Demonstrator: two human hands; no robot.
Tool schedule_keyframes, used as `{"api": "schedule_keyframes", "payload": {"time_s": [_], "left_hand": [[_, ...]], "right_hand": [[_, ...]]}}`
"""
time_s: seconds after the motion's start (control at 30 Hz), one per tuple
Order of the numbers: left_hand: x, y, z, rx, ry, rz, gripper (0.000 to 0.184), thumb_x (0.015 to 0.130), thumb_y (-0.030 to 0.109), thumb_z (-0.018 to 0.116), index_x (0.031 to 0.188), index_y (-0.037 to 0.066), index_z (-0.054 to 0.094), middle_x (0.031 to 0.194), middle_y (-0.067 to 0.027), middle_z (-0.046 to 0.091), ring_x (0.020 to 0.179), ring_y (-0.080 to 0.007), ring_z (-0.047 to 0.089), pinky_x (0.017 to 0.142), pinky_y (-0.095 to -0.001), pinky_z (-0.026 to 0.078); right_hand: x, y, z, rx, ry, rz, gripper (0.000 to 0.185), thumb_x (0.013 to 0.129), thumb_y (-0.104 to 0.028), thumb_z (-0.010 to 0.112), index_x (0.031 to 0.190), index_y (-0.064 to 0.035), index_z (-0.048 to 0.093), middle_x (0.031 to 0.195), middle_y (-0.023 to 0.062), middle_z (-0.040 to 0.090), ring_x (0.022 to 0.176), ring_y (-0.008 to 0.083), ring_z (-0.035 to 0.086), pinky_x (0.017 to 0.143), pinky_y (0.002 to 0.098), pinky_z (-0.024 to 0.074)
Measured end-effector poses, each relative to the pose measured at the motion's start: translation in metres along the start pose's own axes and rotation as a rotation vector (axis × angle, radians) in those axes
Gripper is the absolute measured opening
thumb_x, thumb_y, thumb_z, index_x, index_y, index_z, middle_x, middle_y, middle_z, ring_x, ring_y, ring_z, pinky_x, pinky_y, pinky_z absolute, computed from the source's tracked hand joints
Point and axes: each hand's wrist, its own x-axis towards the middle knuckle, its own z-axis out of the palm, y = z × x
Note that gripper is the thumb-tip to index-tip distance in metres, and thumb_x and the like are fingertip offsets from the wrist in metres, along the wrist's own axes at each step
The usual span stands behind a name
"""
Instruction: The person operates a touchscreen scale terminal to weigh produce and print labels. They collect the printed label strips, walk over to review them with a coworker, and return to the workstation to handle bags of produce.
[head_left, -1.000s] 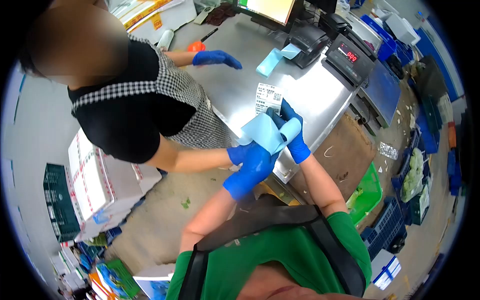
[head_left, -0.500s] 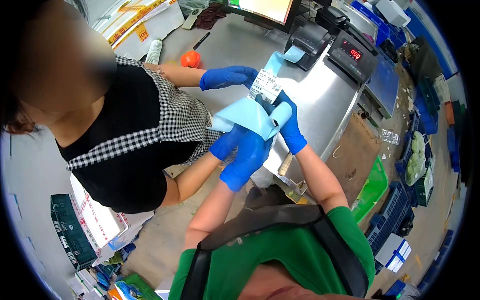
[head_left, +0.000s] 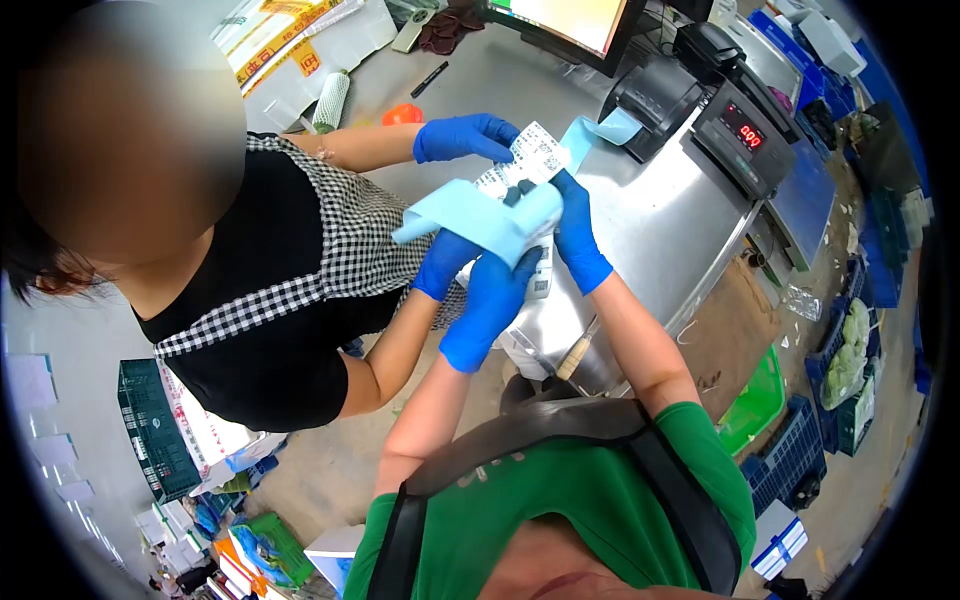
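Note:
A strip of printed labels (head_left: 540, 150) on light-blue backing paper (head_left: 480, 217) runs between the hands, its white face up near the top and its blue back folded over below. My right hand (head_left: 580, 235), in a blue glove, pinches the strip's right edge. Lower down, my left hand (head_left: 485, 310), also gloved in blue, is closed on the strip, with a white labelled end hanging beside its fingers. Facing me, a co-worker in blue gloves has one hand (head_left: 465, 138) by the labels' upper left. The co-worker's other hand (head_left: 445, 262) is under the blue fold, its fingertips hidden.
A black label printer (head_left: 655, 100) with blue backing paper at its mouth stands on the metal table (head_left: 650, 210), beside a scale (head_left: 743, 135) with a red display. A monitor (head_left: 570, 25), a marker (head_left: 430, 78) and an orange-red object (head_left: 403, 114) are farther back. A wooden handle (head_left: 574, 358) lies at the near edge.
The blue curl near my right hand has flattened, and more white labels now show. A labelled end has appeared below my left fingers. The whole view has shifted slightly.

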Motion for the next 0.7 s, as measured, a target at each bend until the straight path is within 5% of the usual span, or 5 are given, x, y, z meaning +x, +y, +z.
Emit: {"api": "schedule_keyframes", "payload": {"time_s": [0.13, 0.3, 0.43, 0.5, 0.7], "left_hand": [[-0.019, 0.022, 0.000, -0.601, 0.021, -0.258, 0.029, 0.082, 0.006, 0.063, 0.109, -0.004, 0.059, 0.098, -0.0076, 0.064, 0.081, -0.0132, 0.062, 0.070, -0.0249, 0.051], [-0.039, 0.018, 0.050, -0.354, -0.311, -0.402, 0.036, 0.079, 0.012, 0.068, 0.111, -0.004, 0.059, 0.100, -0.0098, 0.065, 0.084, -0.0137, 0.062, 0.073, -0.0268, 0.051], [-0.021, 0.025, 0.086, -0.273, -0.425, -0.344, 0.037, 0.079, 0.011, 0.068, 0.111, -0.003, 0.059, 0.099, -0.0094, 0.066, 0.085, -0.0140, 0.062, 0.076, -0.0271, 0.050], [-0.010, 0.029, 0.102, -0.328, -0.493, -0.284, 0.036, 0.078, 0.010, 0.069, 0.110, -0.004, 0.059, 0.098, -0.0102, 0.066, 0.085, -0.0143, 0.062, 0.077, -0.0277, 0.050], [0.023, 0.075, 0.100, -0.436, -0.497, -0.161, 0.037, 0.078, 0.004, 0.068, 0.113, 0.000, 0.058, 0.101, -0.0071, 0.063, 0.088, -0.0127, 0.061, 0.075, -0.0259, 0.051]], "right_hand": [[0.000, -0.021, -0.021, 0.010, -0.076, 0.050, 0.033, 0.092, -0.022, 0.050, 0.117, -0.0007, 0.056, 0.095, 0.0116, 0.064, 0.077, 0.0135, 0.060, 0.066, 0.0237, 0.0473], [-0.048, -0.019, -0.120, 0.174, -0.493, 0.294, 0.067, 0.096, -0.049, 0.028, 0.125, 0.0090, 0.045, 0.119, 0.0157, 0.056, 0.106, 0.0233, 0.055, 0.096, 0.0343, 0.0395], [-0.097, -0.050, -0.155, 0.052, -0.324, 0.625, 0.053, 0.091, -0.032, 0.050, 0.126, 0.0066, 0.046, 0.132, 0.0128, 0.047, 0.121, 0.0216, 0.045, 0.104, 0.0352, 0.0325], [-0.104, -0.045, -0.181, -0.196, -0.414, 0.332, 0.047, 0.076, -0.001, 0.058, 0.122, 0.0042, 0.052, 0.119, 0.0104, 0.057, 0.110, 0.0187, 0.052, 0.097, 0.0316, 0.0383], [-0.078, -0.095, -0.145, -0.108, -0.067, 0.228, 0.037, 0.078, -0.006, 0.067, 0.114, 0.0026, 0.058, 0.106, 0.0083, 0.063, 0.097, 0.0149, 0.058, 0.088, 0.0278, 0.0434]]}}
